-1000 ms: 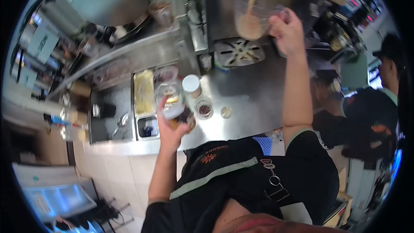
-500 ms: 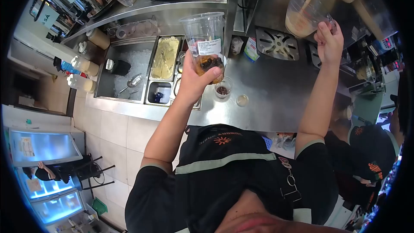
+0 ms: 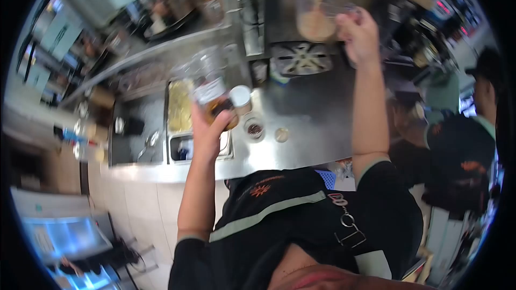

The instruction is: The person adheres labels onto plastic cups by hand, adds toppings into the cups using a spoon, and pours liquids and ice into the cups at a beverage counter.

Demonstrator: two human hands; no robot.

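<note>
My left hand (image 3: 207,131) is closed around a clear plastic cup (image 3: 210,92) with a white printed label. Dark pieces and something amber sit in the bottom of this slightly tilted cup. My right hand (image 3: 357,32) grips the handle of a clear jug (image 3: 316,24) holding a light brown liquid. A pale stick stands in the jug. On the counter below the labelled cup are a small clear cup (image 3: 254,128) with dark reddish bits and a small round dish (image 3: 281,135). Just right of the labelled cup stands a white-topped container (image 3: 240,96).
Left of the counter (image 3: 309,115) are a tub with a pale yellow mass (image 3: 180,106) and an ice bin (image 3: 154,118) with a metal scoop. A metal grate (image 3: 302,59) lies below the jug. Another person (image 3: 462,139) in dark clothing stands at the right.
The whole view has swung and blurred, so the scene sits further left. Both hands keep their holds. The white-topped container now shows beside the labelled cup.
</note>
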